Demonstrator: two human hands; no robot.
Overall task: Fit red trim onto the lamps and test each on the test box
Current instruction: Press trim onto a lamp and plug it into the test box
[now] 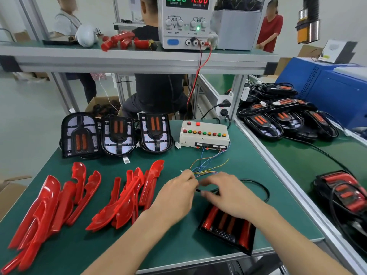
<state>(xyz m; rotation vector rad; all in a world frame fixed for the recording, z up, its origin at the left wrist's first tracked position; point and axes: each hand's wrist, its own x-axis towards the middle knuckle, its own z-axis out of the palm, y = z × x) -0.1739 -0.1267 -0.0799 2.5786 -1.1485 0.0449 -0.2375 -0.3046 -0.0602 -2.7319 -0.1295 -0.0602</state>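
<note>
Two heaps of red trim (49, 203) fill the lower left of our green bench (248, 171); three untrimmed lamps (117, 133) stand mid-left beside the test box (204, 133). Upper centre, a cardboard box (99, 104) holds dark parts we cannot identify. Our trimmed lamp (228, 229) lies lower centre, half hidden under our right hand (224, 195), which pinches its black cable (258, 187); our left hand (178, 191) pinches the box's thin wires (206, 165)

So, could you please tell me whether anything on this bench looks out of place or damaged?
Nothing looks damaged. The red trims lie in loose, overlapping heaps rather than rows, and the test box's thin wires sprawl tangled across the mat toward the hands.
</note>
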